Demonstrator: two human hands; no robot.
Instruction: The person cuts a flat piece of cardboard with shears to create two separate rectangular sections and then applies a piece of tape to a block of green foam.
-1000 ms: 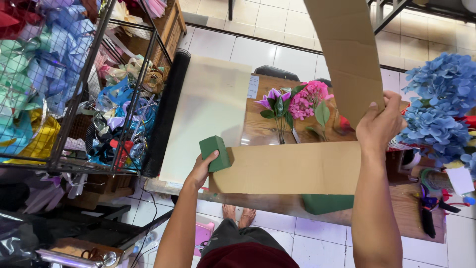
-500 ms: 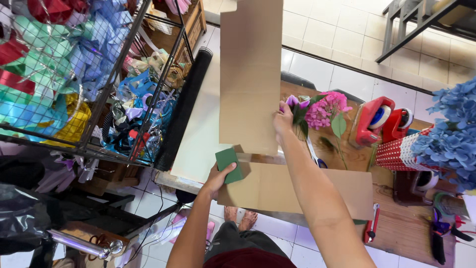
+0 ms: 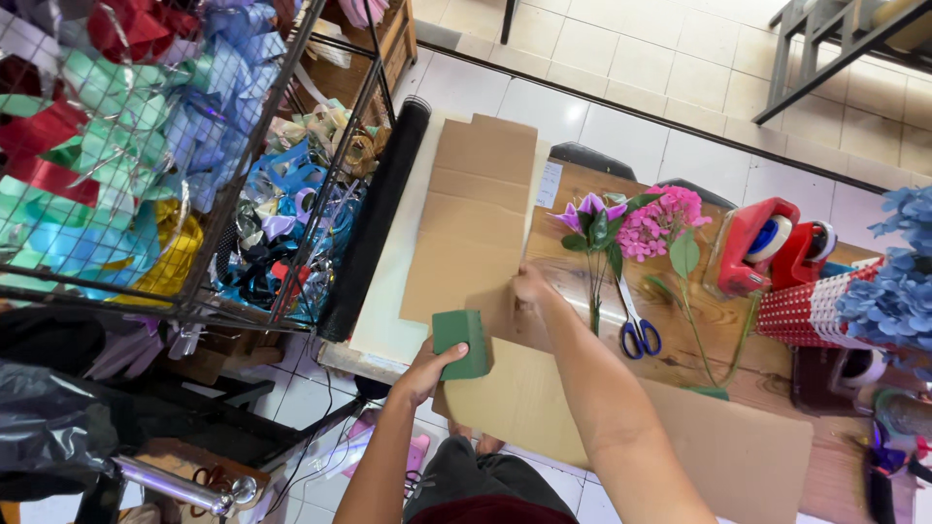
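Dark green foam block (image 3: 461,343), plain brown cardboard (image 3: 473,218), blue-handled scissors (image 3: 636,330).

Bare forearms, no sleeves, dark grey shorts, maroon shirt hem

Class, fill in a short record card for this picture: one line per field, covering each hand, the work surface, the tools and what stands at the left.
Left hand: grips a green foam block
Right hand: presses on flattened brown cardboard
Surface: wooden table
Flowers: purple flower beside pink flowers, lying on the table
Tools: blue-handled scissors, red tape dispenser
Left side: wire rack full of coloured ribbon bows
Beside rack: black mesh roll
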